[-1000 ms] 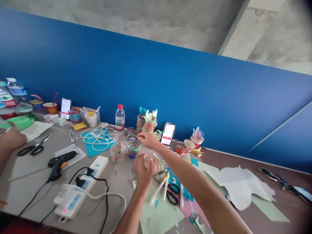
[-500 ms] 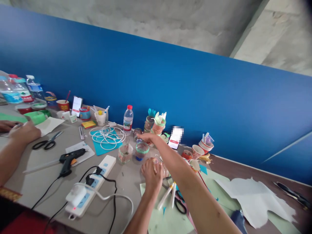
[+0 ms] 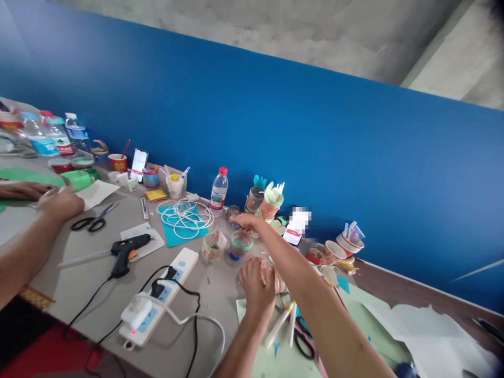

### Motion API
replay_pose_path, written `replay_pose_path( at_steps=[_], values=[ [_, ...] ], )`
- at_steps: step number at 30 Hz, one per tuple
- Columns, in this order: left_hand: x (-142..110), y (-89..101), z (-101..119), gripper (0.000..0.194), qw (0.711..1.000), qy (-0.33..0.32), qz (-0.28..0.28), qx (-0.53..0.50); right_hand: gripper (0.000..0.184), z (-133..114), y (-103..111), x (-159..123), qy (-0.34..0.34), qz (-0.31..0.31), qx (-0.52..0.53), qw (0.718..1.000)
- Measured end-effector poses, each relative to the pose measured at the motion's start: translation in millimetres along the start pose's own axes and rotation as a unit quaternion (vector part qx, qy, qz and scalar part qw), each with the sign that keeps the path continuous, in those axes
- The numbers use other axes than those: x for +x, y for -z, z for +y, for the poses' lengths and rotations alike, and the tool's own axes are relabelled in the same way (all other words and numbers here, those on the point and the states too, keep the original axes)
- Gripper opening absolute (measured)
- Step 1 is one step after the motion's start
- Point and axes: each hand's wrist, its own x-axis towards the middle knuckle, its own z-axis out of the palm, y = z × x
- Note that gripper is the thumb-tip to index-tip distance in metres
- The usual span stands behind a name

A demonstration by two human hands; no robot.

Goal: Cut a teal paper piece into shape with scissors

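Observation:
My left hand (image 3: 258, 278) is closed round a clear plastic cup (image 3: 280, 282) with a pinkish tint, low over the table; the hand hides much of it. My right arm crosses over the left one, and my right hand (image 3: 249, 222) reaches out with its fingers stretched toward a small clear container (image 3: 233, 212), at or touching its side. Just in front of that hand stands a clear cup with a green rim (image 3: 241, 241) and a blue base. Left of it is another clear cut cup (image 3: 213, 249). Behind are decorated cups with white paper petals (image 3: 273, 194) and blue ones (image 3: 259, 181).
A power strip (image 3: 159, 299) with cables lies in front, beside a glue gun (image 3: 125, 252) and scissors (image 3: 94, 218). A water bottle (image 3: 219, 190) and coiled white cable (image 3: 185, 218) stand behind. Another person's hands (image 3: 63, 202) work at left. Paper (image 3: 425, 331) covers the right.
The view has turned left, so everything sits further right in the picture. Both my hands keep about the same places among the cups.

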Motion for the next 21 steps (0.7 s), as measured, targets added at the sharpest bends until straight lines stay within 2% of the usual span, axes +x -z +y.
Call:
replay_pose_path(
  at_steps=[2, 4, 10, 16, 21],
  values=[
    [0.2, 1.9, 2.4, 0.021, 1.000, 0.000, -0.008, -0.004, 0.026, 0.8, 5.8, -3.4, 0.021, -0.020, -0.020, 0.999],
    [0.0, 3.0, 4.1, 0.020, 1.000, -0.004, -0.010, -0.006, 0.023, 0.2, 12.5, -8.7, 0.051, -0.008, -0.041, 0.998],
    [-1.2, -0.1, 1.0, 0.024, 1.000, -0.022, 0.016, -0.003, 0.044, -8.2, 32.0, -31.4, 0.103, 0.126, -0.108, 0.981],
    [-0.2, -2.1, -5.6, 0.026, 0.999, -0.046, 0.011, 0.000, 0.043, -17.1, 54.6, -62.7, 0.140, 0.195, -0.146, 0.960],
    [0.9, -6.0, -11.7, 0.026, 0.997, -0.071, 0.025, -0.004, 0.039, -12.2, 74.8, -99.3, 0.204, 0.250, -0.110, 0.940]
  ],
)
